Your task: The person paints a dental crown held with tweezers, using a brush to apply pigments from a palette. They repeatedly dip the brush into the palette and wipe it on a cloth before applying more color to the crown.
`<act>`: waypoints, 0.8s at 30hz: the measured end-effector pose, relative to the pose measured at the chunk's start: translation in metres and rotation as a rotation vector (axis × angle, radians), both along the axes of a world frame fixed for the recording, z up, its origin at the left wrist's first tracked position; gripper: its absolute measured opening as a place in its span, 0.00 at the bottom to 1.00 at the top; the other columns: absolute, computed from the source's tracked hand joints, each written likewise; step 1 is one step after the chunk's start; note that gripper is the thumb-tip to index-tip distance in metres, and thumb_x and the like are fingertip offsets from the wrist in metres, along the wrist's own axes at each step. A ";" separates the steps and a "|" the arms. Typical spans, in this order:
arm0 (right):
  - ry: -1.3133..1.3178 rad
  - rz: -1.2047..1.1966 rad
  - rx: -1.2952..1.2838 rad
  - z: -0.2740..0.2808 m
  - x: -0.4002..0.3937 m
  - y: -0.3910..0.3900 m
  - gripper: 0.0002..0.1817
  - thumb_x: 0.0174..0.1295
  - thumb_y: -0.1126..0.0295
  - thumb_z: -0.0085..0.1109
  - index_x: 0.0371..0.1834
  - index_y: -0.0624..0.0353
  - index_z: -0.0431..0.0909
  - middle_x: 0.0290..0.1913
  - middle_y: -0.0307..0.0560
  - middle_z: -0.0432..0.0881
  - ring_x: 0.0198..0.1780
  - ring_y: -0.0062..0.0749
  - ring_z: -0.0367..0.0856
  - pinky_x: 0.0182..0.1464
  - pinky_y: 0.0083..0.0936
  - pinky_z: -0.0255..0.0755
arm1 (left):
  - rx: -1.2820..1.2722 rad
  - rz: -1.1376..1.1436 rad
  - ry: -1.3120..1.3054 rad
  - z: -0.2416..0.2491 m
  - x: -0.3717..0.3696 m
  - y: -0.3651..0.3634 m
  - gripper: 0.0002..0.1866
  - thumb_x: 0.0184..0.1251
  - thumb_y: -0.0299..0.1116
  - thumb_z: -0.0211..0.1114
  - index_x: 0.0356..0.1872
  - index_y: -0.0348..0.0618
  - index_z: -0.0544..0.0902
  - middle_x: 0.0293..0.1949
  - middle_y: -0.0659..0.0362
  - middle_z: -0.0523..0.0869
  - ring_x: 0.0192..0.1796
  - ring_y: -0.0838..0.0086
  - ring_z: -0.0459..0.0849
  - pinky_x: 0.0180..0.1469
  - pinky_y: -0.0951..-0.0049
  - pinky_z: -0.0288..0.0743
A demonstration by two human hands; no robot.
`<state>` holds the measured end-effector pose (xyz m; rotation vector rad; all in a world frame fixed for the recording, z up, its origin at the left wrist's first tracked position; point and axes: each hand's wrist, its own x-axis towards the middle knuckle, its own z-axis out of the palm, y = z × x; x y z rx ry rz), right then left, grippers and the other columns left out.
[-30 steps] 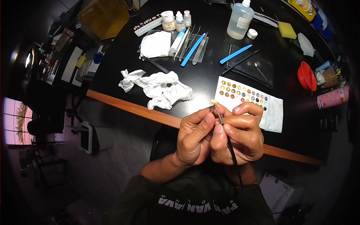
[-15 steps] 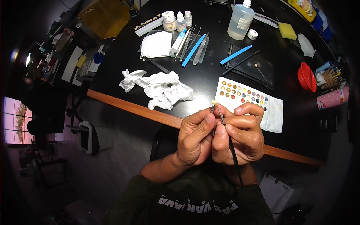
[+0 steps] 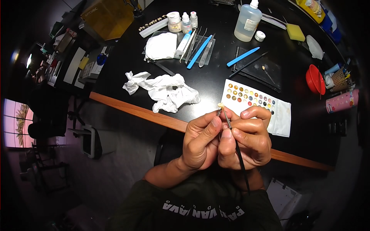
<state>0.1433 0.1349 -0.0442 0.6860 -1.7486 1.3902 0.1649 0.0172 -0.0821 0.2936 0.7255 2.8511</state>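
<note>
Before my chest, both hands are brought together over the front edge of the table. Between thumb and fingers my left hand (image 3: 201,142) pinches a short metal holder (image 3: 219,112) topped by a small cream tooth crown (image 3: 221,105). My right hand (image 3: 248,144) is closed on a thin black-handled brush (image 3: 241,161), its handle slanting down toward my shirt. The brush tip is right at the crown, and fingers of the two hands meet below it. Just beyond lies a white palette sheet (image 3: 283,113) with rows of coloured dots.
Crumpled white tissue (image 3: 169,90) lies to the left. Farther back are a glass slab (image 3: 210,57) with blue-handled tools and tweezers, small bottles (image 3: 186,25) and a large clear bottle (image 3: 246,25). A dark tile (image 3: 258,73) and a red bowl (image 3: 315,79) are to the right.
</note>
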 end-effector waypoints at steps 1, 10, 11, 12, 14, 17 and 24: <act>-0.001 0.004 -0.008 -0.001 0.000 0.000 0.14 0.53 0.84 0.72 0.40 0.57 0.80 0.34 0.44 0.86 0.48 0.39 0.78 0.46 0.33 0.92 | -0.002 0.004 0.002 0.001 0.000 0.000 0.17 0.88 0.36 0.55 0.63 0.37 0.84 0.58 0.50 0.87 0.59 0.68 0.87 0.65 0.68 0.79; 0.008 -0.012 0.001 0.001 0.000 -0.001 0.14 0.52 0.84 0.73 0.39 0.57 0.81 0.34 0.43 0.87 0.48 0.39 0.78 0.44 0.31 0.90 | 0.078 0.022 -0.028 0.011 0.000 0.004 0.16 0.87 0.29 0.55 0.63 0.28 0.82 0.56 0.48 0.88 0.57 0.73 0.86 0.65 0.73 0.78; 0.008 -0.012 -0.004 0.000 0.000 -0.001 0.14 0.52 0.84 0.73 0.39 0.57 0.81 0.34 0.43 0.87 0.48 0.39 0.78 0.44 0.30 0.89 | 0.077 0.021 -0.026 0.010 0.000 0.004 0.16 0.87 0.29 0.55 0.63 0.28 0.82 0.56 0.47 0.88 0.57 0.73 0.86 0.65 0.73 0.78; 0.009 -0.013 -0.009 -0.001 0.000 -0.001 0.14 0.52 0.84 0.73 0.39 0.57 0.81 0.34 0.43 0.87 0.48 0.39 0.78 0.44 0.30 0.89 | 0.076 0.021 -0.023 0.009 0.000 0.004 0.16 0.87 0.29 0.55 0.63 0.28 0.82 0.56 0.47 0.88 0.57 0.73 0.86 0.66 0.73 0.78; 0.009 -0.014 -0.014 -0.001 0.000 -0.001 0.14 0.51 0.84 0.73 0.39 0.57 0.81 0.34 0.43 0.87 0.47 0.39 0.78 0.44 0.30 0.89 | 0.067 0.025 -0.031 0.011 0.000 0.004 0.16 0.87 0.29 0.55 0.63 0.28 0.82 0.56 0.48 0.88 0.57 0.74 0.85 0.65 0.73 0.78; 0.007 -0.012 -0.017 0.000 -0.001 -0.002 0.14 0.51 0.84 0.73 0.39 0.57 0.81 0.34 0.43 0.86 0.47 0.39 0.78 0.45 0.30 0.89 | 0.071 0.021 -0.040 0.009 0.000 0.004 0.16 0.87 0.29 0.55 0.63 0.28 0.82 0.55 0.49 0.88 0.56 0.75 0.85 0.65 0.73 0.78; -0.002 0.008 -0.029 -0.005 0.000 0.000 0.15 0.52 0.83 0.72 0.40 0.57 0.80 0.34 0.43 0.86 0.47 0.39 0.78 0.44 0.31 0.90 | 0.064 0.013 -0.081 0.007 0.001 0.002 0.16 0.88 0.30 0.54 0.62 0.27 0.82 0.50 0.53 0.88 0.51 0.79 0.84 0.59 0.77 0.79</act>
